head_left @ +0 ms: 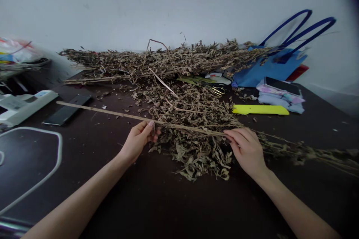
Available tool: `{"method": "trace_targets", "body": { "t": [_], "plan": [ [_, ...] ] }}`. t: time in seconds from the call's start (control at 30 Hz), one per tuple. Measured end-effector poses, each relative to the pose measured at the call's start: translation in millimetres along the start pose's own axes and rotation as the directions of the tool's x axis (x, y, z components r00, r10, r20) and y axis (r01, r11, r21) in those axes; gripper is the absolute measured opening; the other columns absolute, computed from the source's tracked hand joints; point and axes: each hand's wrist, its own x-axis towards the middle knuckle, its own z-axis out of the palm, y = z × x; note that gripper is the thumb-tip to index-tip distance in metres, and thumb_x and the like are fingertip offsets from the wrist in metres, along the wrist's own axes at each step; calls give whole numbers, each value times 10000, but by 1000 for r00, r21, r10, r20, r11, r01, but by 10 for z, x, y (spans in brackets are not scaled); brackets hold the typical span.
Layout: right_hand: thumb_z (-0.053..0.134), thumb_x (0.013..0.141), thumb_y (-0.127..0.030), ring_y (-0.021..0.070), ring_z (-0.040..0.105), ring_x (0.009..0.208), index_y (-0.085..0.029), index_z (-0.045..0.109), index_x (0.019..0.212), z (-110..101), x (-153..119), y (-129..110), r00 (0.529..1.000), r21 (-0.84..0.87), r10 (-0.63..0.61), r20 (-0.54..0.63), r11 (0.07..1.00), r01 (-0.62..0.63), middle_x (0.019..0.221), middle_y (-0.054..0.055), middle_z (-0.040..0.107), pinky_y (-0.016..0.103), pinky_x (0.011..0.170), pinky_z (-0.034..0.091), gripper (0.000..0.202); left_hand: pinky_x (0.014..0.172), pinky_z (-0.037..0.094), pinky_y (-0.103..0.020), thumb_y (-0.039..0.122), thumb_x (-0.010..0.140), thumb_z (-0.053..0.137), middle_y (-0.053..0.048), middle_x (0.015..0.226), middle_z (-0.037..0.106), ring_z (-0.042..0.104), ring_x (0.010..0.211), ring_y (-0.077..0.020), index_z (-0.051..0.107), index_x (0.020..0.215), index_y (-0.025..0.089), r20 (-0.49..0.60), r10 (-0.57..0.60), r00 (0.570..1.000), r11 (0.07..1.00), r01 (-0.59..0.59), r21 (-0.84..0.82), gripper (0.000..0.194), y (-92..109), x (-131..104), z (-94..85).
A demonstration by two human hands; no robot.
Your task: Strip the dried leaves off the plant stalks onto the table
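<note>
A long dried plant stem (117,113) crosses in front of me, bare along its left part and leafy toward the right. My left hand (143,134) is closed, with thumb and fingers pinching it near the middle. Farther right, my right hand (246,149) grips the same stem from above, its fingertips partly hidden. Beneath the stem and between my hands lies a heap of dry, crumpled leaves (193,153). The leafy end of the stem (303,153) runs out past my right hand toward the table's right side.
A bundle of dried plants (168,61) lies along the wall. On the dark table (168,205) are a yellow strip-shaped object (260,109), scissors (218,90), a black phone (68,110), a power strip (30,108) and a white cable (60,145). A blue bag (260,69) stands back right.
</note>
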Motion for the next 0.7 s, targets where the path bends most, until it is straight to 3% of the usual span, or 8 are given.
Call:
{"method": "trace_targets", "body": {
  "t": [0.43,0.7],
  "plan": [
    [493,855,-179,207,547,856,-205,614,1005,1,-8,1,1000,-23,3,-16,1000,-3,890,57,609,360,773,418,194,437,356,-175,277,749,655,1,571,539,421,452,-64,613,710,137,-11,11,1000,999,-11,-36,151,-22,25,-13],
    [496,855,-190,216,558,867,-216,616,998,7,-8,11,999,-20,23,-34,1000,-23,896,56,618,365,767,421,189,421,312,-177,224,740,659,1,534,543,416,432,-73,625,660,145,-22,120,992,981,-115,158,117,-25,3,-53]
  ]
}}
